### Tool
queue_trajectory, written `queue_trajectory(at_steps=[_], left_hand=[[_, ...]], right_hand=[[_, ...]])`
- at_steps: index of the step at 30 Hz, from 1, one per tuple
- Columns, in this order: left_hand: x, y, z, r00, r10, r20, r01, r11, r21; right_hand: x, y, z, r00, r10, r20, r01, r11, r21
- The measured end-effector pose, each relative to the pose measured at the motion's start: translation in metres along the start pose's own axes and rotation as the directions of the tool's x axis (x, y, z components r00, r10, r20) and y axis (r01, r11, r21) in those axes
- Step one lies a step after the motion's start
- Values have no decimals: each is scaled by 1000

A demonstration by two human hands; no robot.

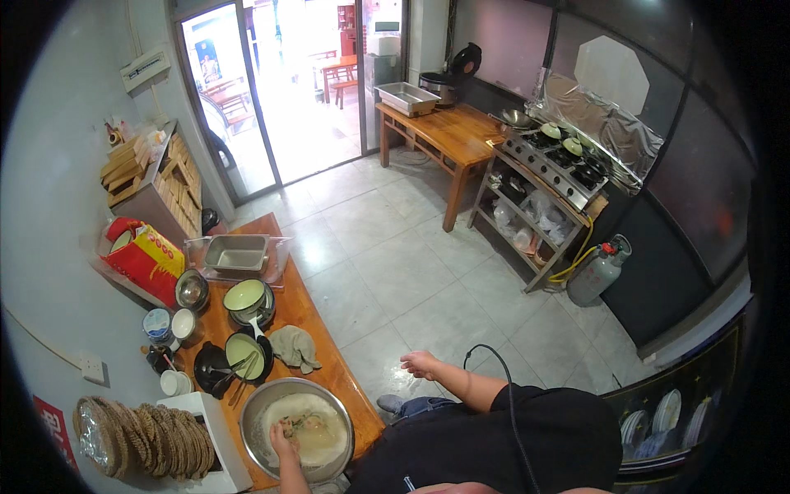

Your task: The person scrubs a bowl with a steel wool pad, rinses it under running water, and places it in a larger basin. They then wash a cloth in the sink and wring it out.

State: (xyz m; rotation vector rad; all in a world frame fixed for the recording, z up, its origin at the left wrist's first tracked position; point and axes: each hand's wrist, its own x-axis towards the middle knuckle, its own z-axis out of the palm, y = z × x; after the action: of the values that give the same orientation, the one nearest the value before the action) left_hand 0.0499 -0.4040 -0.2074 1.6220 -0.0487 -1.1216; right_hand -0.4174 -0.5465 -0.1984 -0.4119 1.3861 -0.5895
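My left hand [282, 439] is inside a large metal basin [250, 432] on the wooden table. Its fingertips touch a mix of pinkish and green food pieces [302, 426] in a pale, foamy liquid [327, 441]; whether they grip any is hidden. My right hand [419, 364] is in the air right of the table, its fingers loosely curled and holding nothing. Just beyond the basin, a pale green enamel pan [237, 349] has metal tongs [250, 365] and other utensils lying across it. A crumpled cloth [294, 347] lies beside that pan.
Stacked woven rope mats [154, 441] stand left of the basin, by a white box [228, 457]. More bowls and a steel tray [237, 253] occupy the table's far part. Across the tiled floor are a gas stove [549, 167], a gas cylinder [595, 278] and another wooden table [457, 129].
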Motion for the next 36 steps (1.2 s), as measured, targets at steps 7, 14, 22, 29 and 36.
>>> queue_trajectory(at_steps=[7, 14, 22, 29, 36], left_hand=[[-47, -24, 2, 950, 302, 76, -97, 57, 994], [-21, -77, 21, 941, -87, 327, -337, -159, 928], [-19, -44, 2, 797, 106, 595, -441, -571, 692], [12, -20, -27, 951, 198, 237, -137, -417, 898], [1, -53, -44, 947, 216, 237, -150, -353, 924]], right_hand=[[9, 2, 9, 1000, -19, -22, 16, 995, -93], [11, -15, 8, 994, -90, 60, 103, 963, -249], [-23, -38, -18, 986, 9, 164, -3, 999, -35], [-23, -35, -67, 996, 88, 19, -88, 996, 12], [-4, -30, -48, 996, 85, 40, -86, 996, 16]])
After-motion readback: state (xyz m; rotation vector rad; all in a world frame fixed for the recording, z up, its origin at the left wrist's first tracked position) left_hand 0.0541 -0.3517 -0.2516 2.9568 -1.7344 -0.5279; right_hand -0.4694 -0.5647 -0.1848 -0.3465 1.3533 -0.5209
